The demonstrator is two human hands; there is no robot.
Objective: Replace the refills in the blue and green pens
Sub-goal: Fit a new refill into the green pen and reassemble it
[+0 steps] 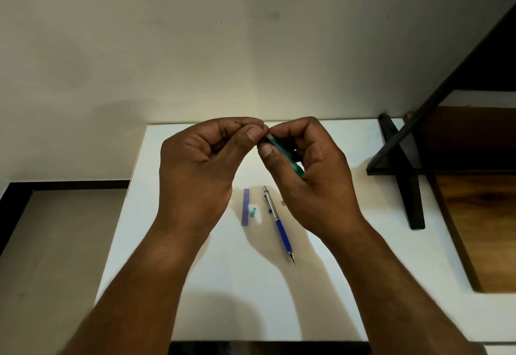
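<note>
My right hand (312, 170) holds a translucent green pen (284, 156) slanted above the white table (251, 299), its pale upper end pointing up-left. My left hand (201, 165) pinches thumb and forefinger right at that upper end; whatever is between the fingertips is hidden. On the table below lie a blue and silver pen (279, 223), tip towards me, a flat translucent blue strip (245, 211) and, just to its right, a small green pen piece (253, 212).
A black crossed frame (402, 165) stands on the table's right end, next to a wooden shelf (480, 215). A pale wall rises behind the table. The floor lies to the left, past the table's left edge.
</note>
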